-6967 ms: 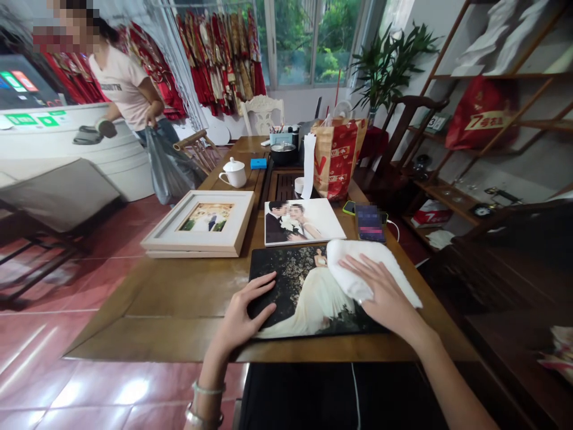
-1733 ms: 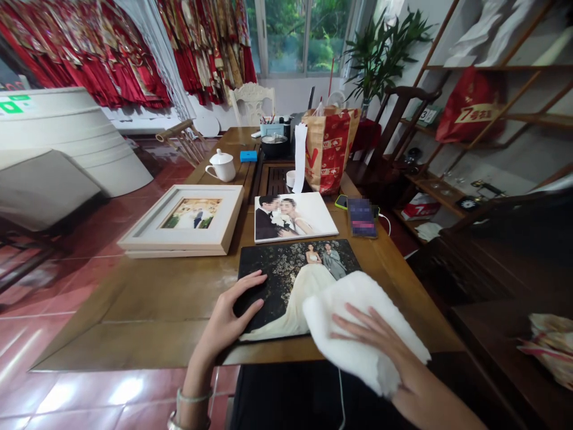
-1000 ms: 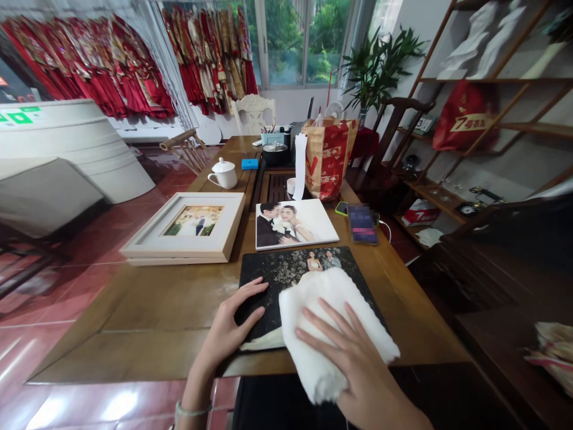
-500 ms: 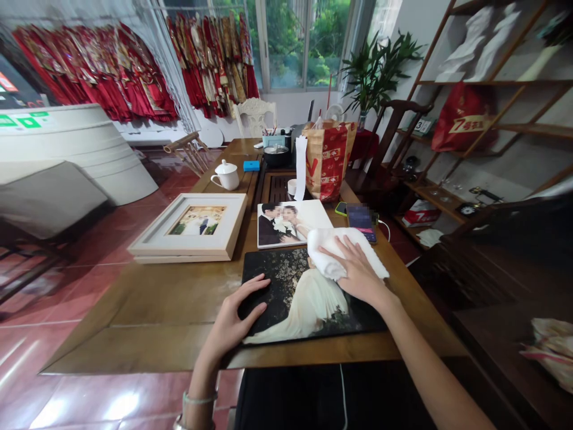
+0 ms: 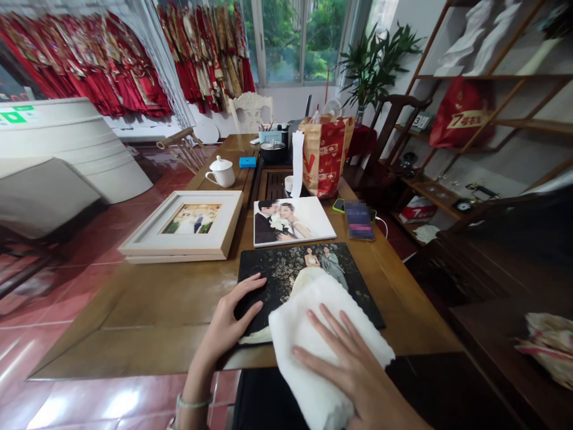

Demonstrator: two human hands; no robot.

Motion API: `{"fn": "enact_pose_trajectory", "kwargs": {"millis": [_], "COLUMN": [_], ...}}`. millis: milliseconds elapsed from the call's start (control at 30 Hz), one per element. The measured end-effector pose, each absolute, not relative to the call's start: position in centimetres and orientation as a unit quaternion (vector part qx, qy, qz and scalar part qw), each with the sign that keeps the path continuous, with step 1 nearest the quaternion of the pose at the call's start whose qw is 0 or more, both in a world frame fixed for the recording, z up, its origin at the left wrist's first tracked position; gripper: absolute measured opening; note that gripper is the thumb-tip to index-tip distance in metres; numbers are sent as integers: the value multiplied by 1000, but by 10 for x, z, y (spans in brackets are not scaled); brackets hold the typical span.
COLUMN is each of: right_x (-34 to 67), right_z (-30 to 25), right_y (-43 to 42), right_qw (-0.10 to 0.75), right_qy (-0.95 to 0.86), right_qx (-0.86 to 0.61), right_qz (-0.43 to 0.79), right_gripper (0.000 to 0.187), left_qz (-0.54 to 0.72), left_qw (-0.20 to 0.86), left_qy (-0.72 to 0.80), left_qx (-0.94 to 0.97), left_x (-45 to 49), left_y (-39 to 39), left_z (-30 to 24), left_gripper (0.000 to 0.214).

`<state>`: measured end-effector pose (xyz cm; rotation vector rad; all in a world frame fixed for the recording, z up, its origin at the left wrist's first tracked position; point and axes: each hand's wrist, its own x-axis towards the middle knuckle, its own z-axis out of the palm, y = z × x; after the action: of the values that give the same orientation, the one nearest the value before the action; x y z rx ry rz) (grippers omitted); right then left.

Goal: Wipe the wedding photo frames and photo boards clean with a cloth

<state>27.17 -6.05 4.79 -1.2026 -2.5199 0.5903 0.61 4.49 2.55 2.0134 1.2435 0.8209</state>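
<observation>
A dark photo panel [image 5: 358, 292], printed with a couple and a long pale dress, lies flat near the table's front edge. My left hand [image 5: 233, 313] rests open on its left side, thumb and fingers spread apart. Over the panel's lower right part lies a white towel [image 5: 295, 322], its near end hanging past the table edge. On top of it my right hand [image 5: 344, 352] is open and flat, fingers spread and pressing the cloth. The towel hides the lower part of the printed dress.
Behind the panel lies a white wedding photo panel [image 5: 313, 218], with a phone [image 5: 359, 220] to its right. Pale wooden picture frames [image 5: 228, 239] are stacked at left. A lidded white cup [image 5: 222, 173] and a paper bag [image 5: 329, 158] stand farther back on the wooden table [image 5: 147, 316].
My right hand has drawn the towel from the panel's upper right toward me, over its lower edge. The printed couple now shows. My left hand stays at the left side.
</observation>
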Motion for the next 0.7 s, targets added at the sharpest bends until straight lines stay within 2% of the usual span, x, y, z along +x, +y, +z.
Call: {"fn": "enact_pose_trajectory", "kwargs": {"millis": [100,300,467,600,700], "right_x": [289,315,291,252,230], "right_z": [46,36,41,50,53], "right_y": [-55,-13,46,72,57], "right_qw": [143,177,131,100,101], "right_qy": [-851,-773,-711,-737,-795], "right_qx": [-464,-602,-686,-662,-591], "right_qz": [199,93,86,91,95], "right_gripper": [66,80,74,69,75], "left_qz": [310,312,312,312,314], "left_qw": [314,314,312,313,313], "left_qy": [473,469,469,470,473], "left_qx": [763,764,765,764,762], "left_x": [7,7,7,7,8], "left_y": [45,45,44,44,44], "left_z": [28,28,27,28,29], "left_gripper": [36,35,35,36,36]}}
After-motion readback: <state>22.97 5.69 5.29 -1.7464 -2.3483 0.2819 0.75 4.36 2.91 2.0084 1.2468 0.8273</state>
